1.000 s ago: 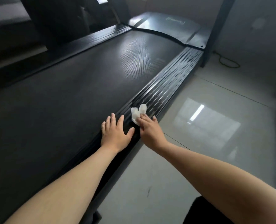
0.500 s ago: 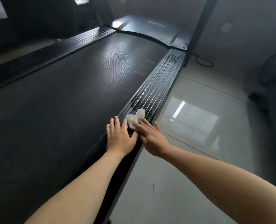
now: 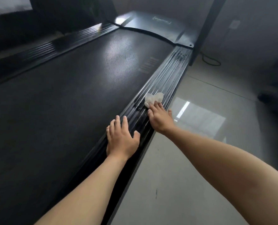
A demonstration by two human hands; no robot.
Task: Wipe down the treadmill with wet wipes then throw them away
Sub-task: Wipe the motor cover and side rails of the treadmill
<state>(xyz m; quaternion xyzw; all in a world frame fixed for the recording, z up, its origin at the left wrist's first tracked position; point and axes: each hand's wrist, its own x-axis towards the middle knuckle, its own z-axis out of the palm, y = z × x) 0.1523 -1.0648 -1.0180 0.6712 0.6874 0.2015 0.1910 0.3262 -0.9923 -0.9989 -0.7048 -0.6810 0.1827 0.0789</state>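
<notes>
A black treadmill fills the left of the head view, its dark belt [image 3: 66, 101] flanked by a ribbed right side rail [image 3: 170, 75]. A crumpled white wet wipe [image 3: 153, 98] lies on that rail. My right hand [image 3: 159, 119] presses the wipe down with straight fingers laid over its near edge. My left hand [image 3: 121, 138] rests flat on the same rail, nearer to me, fingers spread and holding nothing. Wet streaks show on the rail around the wipe.
Glossy pale floor tiles [image 3: 200, 143] lie to the right of the treadmill. A black upright post [image 3: 203, 30] rises at the rail's far end, with a cable [image 3: 211, 61] on the floor beside it. A dark object [image 3: 271, 95] stands at the far right.
My right hand has slid the wipe farther up the rail, away from my left hand. The left hand has stayed flat on the rail.
</notes>
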